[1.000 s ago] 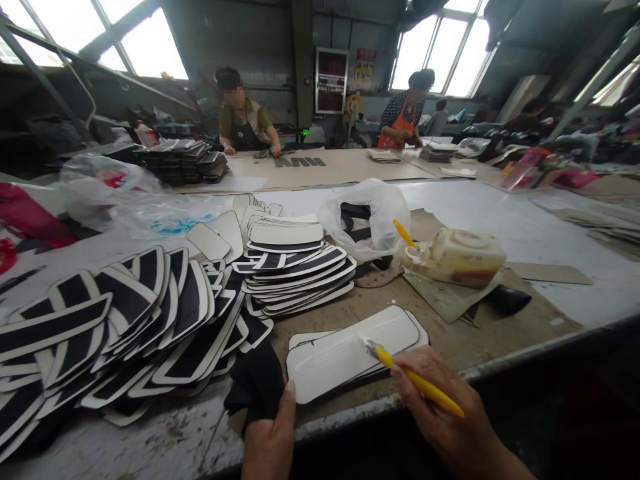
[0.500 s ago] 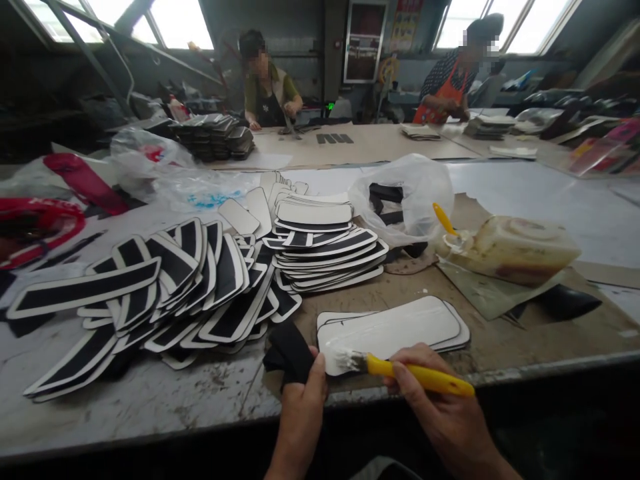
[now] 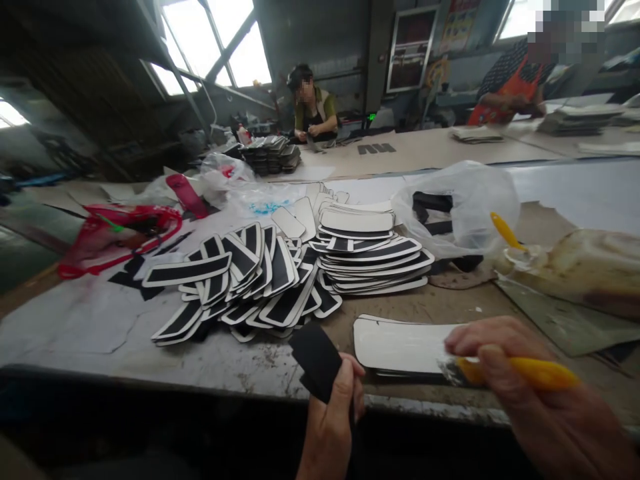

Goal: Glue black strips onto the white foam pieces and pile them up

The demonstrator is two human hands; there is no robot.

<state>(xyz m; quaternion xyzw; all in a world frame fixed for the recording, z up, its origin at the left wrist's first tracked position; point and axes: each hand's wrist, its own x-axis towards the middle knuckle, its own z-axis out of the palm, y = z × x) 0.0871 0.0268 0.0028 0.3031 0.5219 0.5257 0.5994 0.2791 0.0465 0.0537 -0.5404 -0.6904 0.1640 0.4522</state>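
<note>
My left hand is closed on black fabric strips at the table's front edge, thumb on top. A brush with a yellow handle lies in my right hand, its whitish bristles pointing left. The bristles are by the front edge of a small stack of white panels with rounded corners. My right index finger reaches over the right end of the top panel, and whether it grips the panel I cannot tell. Behind my left hand is a heap of white panels with black strips on them.
Beyond the panels, a clear plastic bag holds black strips. A stained plastic container lies at right beside a second yellow handle. A red bag sits far left. Two people work at the table behind.
The view has swung left. My right hand has moved with the brush from the top panel's left end to its right end. The black strips in my left hand are tilted differently.
</note>
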